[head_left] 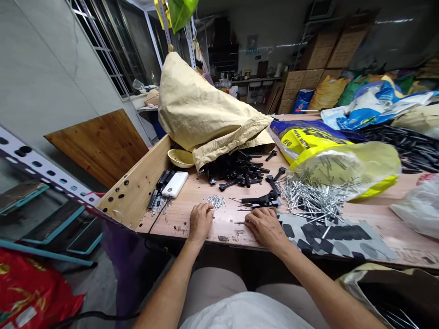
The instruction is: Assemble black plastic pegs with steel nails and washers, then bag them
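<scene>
My left hand (200,220) rests on the wooden workbench (192,187) with its fingers curled at the edge of a small heap of tiny silver pieces (216,200); what the fingertips hold is hidden. My right hand (265,225) lies just to the right, fingers closed on a thin metal pin (239,223) that sticks out to the left. Just beyond it lie black plastic parts (261,200). A bigger heap of black parts (238,169) spills from a tan paper sack (202,114). Long silver pins (310,194) pour from a yellow bag (346,167).
A white phone-like block (175,183) and dark tools lie at the left by the bench's wooden side wall (137,187). A yellow dish (180,158) sits behind. Bags and more black parts (404,141) fill the right; a clear plastic bag (416,205) lies at the right edge.
</scene>
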`<state>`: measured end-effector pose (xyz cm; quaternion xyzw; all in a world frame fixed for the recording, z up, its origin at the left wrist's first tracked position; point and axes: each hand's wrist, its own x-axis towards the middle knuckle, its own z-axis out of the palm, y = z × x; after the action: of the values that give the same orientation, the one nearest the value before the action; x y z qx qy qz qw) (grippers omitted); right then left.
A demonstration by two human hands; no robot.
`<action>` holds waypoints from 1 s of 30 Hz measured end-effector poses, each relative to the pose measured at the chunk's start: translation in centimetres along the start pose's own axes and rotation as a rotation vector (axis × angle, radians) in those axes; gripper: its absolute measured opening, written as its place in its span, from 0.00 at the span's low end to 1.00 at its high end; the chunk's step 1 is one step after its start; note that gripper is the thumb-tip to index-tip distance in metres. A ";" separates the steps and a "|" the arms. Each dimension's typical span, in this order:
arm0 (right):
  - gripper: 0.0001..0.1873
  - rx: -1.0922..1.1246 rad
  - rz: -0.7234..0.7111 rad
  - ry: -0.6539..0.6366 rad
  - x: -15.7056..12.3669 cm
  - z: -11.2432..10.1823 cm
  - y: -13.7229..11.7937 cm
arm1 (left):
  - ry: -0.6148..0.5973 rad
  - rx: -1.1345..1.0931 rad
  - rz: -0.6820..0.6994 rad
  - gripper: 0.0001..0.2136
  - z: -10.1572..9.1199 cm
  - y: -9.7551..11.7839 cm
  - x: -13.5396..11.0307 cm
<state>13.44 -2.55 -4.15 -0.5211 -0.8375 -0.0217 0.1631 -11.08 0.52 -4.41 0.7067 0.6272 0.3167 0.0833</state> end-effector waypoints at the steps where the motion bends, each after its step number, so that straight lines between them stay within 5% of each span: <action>1: 0.08 0.000 -0.015 0.006 0.0 0.1 0.1 | -0.013 0.033 0.012 0.07 0.1 0.3 -0.1; 7: 0.09 0.128 -0.104 0.104 -0.5 0.2 1.2 | -0.049 0.144 0.015 0.06 0.3 1.7 0.0; 11: 0.10 0.326 -0.044 0.254 -1.0 -0.5 1.7 | -0.047 0.084 -0.030 0.06 0.0 1.9 0.2; 13: 0.10 0.425 0.023 0.309 -1.3 -1.3 1.4 | -0.006 -0.073 -0.082 0.05 0.0 2.1 0.4; 16: 0.08 0.514 0.103 0.292 -1.9 -2.8 0.3 | 0.005 -0.590 -0.258 0.03 0.0 3.5 0.4; 20: 0.07 0.533 0.132 0.171 -2.6 -4.4 -1.5 | -0.227 -1.232 -0.508 0.12 -0.2 7.0 -0.3; 25: 0.09 0.498 0.105 0.179 -3.2 -5.0 -2.1 | -0.409 -1.417 -0.619 0.14 -0.5 10.2 -1.5; 30: 0.10 0.451 0.128 0.183 -3.8 -5.2 -1.9 | -0.433 -1.449 -0.618 0.14 -0.3 10.8 -2.2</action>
<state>14.63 -7.75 -0.09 -0.5194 -0.7681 0.1289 0.3516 -2.30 -3.74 0.64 0.3180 0.4035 0.4627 0.7225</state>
